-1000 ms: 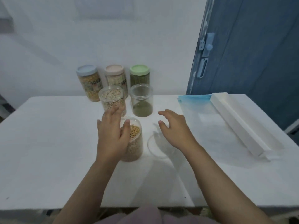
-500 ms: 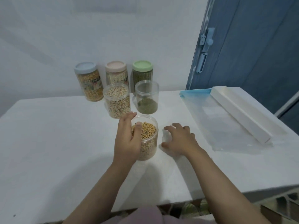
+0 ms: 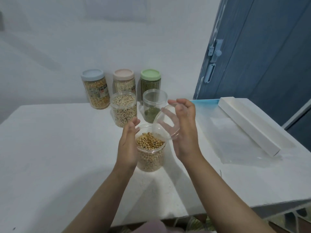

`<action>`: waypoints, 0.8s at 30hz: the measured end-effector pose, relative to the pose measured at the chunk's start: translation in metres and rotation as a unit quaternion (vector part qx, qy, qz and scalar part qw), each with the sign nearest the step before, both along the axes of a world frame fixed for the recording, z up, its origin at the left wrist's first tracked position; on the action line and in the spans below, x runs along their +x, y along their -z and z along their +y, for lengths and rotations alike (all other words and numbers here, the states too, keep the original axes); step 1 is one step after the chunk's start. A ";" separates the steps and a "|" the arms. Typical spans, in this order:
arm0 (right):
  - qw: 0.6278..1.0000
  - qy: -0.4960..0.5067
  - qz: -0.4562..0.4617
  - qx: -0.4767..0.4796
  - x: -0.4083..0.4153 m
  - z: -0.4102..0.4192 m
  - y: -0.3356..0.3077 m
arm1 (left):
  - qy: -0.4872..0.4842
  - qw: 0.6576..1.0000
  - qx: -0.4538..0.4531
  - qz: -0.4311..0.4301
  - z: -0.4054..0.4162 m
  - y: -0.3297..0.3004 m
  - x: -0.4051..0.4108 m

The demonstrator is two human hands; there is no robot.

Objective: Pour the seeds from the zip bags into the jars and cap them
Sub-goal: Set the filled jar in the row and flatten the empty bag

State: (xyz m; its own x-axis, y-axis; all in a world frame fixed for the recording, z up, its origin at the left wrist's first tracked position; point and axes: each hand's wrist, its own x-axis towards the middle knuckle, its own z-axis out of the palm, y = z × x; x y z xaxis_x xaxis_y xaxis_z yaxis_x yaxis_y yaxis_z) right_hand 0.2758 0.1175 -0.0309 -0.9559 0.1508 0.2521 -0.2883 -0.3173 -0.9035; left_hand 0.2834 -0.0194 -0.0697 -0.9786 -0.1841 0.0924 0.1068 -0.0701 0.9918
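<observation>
The left hand (image 3: 128, 145) cups the near, left side of an open clear jar of soybeans (image 3: 150, 151), palm against the wall and fingers curved round it, steadying it on the white desk (image 3: 58, 148). The right hand (image 3: 184, 130) holds a clear round lid (image 3: 165, 124) tilted above the jar's right rim, fingertips curled over the lid's upper edge and the thumb under its lower side; the lid's low edge sits just over the beans and is not yet seated on the mouth. The jar stands upright near the front middle of the desk and is filled almost to the top. Behind it stand two more uncapped clear jars, side by side: one of pale grains (image 3: 123, 109) on the left, nearly full, and one with a shallow layer of green seeds (image 3: 154, 107) on the right. Along the wall behind them are three capped jars, with a blue lid (image 3: 92, 75), a pink lid (image 3: 123, 74) and a green lid (image 3: 150, 74). To the right, an emptied clear zip bag (image 3: 235, 132) with a blue seal lies flat, and a long white box (image 3: 249, 125) rests across it.
</observation>
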 end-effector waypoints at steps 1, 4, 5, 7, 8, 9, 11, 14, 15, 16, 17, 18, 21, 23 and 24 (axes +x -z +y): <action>1.000 0.012 -0.017 0.005 -0.003 -0.005 0.001 | 0.000 1.000 0.007 0.000 -0.001 0.000 0.000; 0.997 0.024 -0.059 0.049 -0.010 -0.013 0.010 | 0.002 1.000 0.001 0.009 -0.002 0.003 -0.001; 0.995 0.022 -0.068 0.069 -0.011 -0.013 0.014 | 0.006 1.000 -0.004 0.017 -0.002 0.005 0.000; 0.991 0.019 -0.091 0.098 -0.009 -0.012 0.023 | 0.026 0.999 -0.023 0.024 -0.005 0.010 0.002; 0.989 0.018 -0.102 0.106 -0.007 -0.011 0.028 | 0.035 0.999 -0.029 0.022 -0.007 0.013 0.001; 0.987 0.016 -0.111 0.113 -0.006 -0.011 0.034 | 0.046 0.998 -0.028 0.022 -0.009 0.016 0.002; 0.984 0.010 -0.128 0.126 -0.004 -0.011 0.046 | 0.059 0.998 -0.022 0.028 -0.012 0.023 0.002; 0.980 0.021 -0.142 0.136 -0.004 -0.015 0.054 | 0.063 0.997 -0.028 0.028 -0.012 0.026 0.004; 0.980 0.024 -0.141 0.139 -0.004 -0.016 0.053 | 0.063 0.997 -0.030 0.030 -0.011 0.027 0.004; 0.979 0.022 -0.142 0.143 -0.005 -0.016 0.052 | 0.060 0.997 -0.035 0.032 -0.011 0.029 0.004; 0.978 0.017 -0.144 0.148 -0.006 -0.016 0.050 | 0.058 0.997 -0.042 0.035 -0.011 0.029 0.004; 0.977 0.010 -0.148 0.153 -0.007 -0.015 0.049 | 0.056 0.997 -0.047 0.036 -0.011 0.031 0.004; 0.974 -0.005 -0.152 0.167 -0.008 -0.012 0.045 | 0.052 0.997 -0.049 0.033 -0.011 0.033 0.003; 0.974 -0.009 -0.147 0.175 -0.009 -0.011 0.043 | 0.056 0.996 -0.059 0.038 -0.011 0.034 0.003; 0.974 -0.010 -0.144 0.175 -0.009 -0.012 0.042 | 0.059 0.995 -0.065 0.037 -0.011 0.034 0.003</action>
State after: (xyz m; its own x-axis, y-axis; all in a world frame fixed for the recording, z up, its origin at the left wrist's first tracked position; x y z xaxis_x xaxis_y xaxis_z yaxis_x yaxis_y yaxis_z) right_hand 0.2671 0.1059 -0.0730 -0.9963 0.0853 0.0055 -0.0036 0.0222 -0.9997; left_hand 0.2860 -0.0305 -0.1041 -0.9822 -0.0502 0.1810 0.1791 0.0411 0.9830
